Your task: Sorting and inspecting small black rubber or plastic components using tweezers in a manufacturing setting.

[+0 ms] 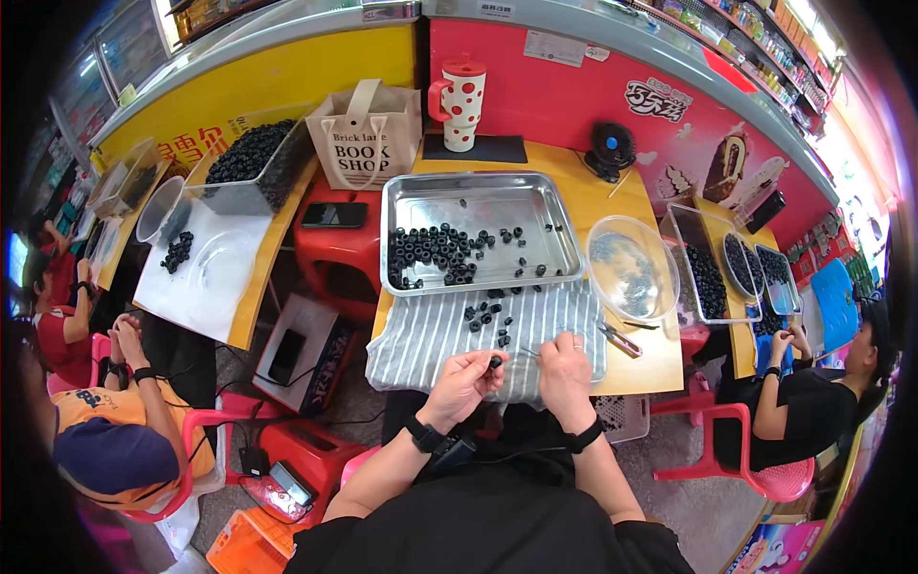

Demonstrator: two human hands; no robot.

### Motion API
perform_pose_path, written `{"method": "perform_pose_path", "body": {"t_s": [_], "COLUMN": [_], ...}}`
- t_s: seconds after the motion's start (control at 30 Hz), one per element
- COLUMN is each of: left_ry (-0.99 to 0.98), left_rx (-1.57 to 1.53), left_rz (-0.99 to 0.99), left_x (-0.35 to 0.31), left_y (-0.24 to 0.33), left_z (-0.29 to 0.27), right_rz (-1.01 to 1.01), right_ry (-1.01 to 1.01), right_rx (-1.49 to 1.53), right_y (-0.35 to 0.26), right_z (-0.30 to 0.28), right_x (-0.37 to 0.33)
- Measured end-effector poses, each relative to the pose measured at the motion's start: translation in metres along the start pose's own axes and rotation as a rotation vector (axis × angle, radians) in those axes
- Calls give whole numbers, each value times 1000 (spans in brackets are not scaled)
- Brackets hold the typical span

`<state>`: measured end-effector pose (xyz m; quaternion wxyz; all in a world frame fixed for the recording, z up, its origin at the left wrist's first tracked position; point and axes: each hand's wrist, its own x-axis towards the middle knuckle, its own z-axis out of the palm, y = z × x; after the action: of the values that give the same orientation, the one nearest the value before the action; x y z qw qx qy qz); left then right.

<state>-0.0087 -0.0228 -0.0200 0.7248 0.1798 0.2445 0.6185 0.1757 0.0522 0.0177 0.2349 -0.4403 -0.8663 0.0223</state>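
My left hand [466, 379] pinches a small black ring-shaped part [495, 362] between thumb and fingertips, over the near edge of a grey-and-white striped cloth [421, 330]. Just to its right, my right hand [565, 368] is closed around a thin metal tool, whose slim tip points toward the part; its exact kind is too small to make out. Several loose black parts [475, 325] lie on the cloth ahead of my hands. Beyond them a shallow metal tray [478, 196] holds many more, heaped mostly at its left.
Right of the cloth lie small pliers [622, 341] and a round clear plastic tub [635, 268]. Behind the tray stand a polka-dot tumbler [464, 107], a canvas bag [368, 139] and a black fan [609, 151]. Co-workers sit left [124, 430] and right [803, 407] beside bins of black parts.
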Motion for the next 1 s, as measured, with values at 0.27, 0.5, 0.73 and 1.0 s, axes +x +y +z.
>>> {"method": "perform_pose_path", "body": {"t_s": [0.27,0.5,0.73,1.0], "left_ry": [40,56,53,69], "left_rx": [34,60,89,123], "left_rz": [13,35,90,119], "left_x": [-1,-2,-3,-5], "left_y": [1,-6,-11,-13], "left_z": [6,4,4,9], "right_rz": [-3,-108,-101,-71], "right_ry": [9,-58,-64,-85], "right_rx": [410,300,177,150], "right_y": [-29,-44,-55,-54], "right_z": [-22,-33,-38,-36], "right_x": [-9,-11,-12,-18]}}
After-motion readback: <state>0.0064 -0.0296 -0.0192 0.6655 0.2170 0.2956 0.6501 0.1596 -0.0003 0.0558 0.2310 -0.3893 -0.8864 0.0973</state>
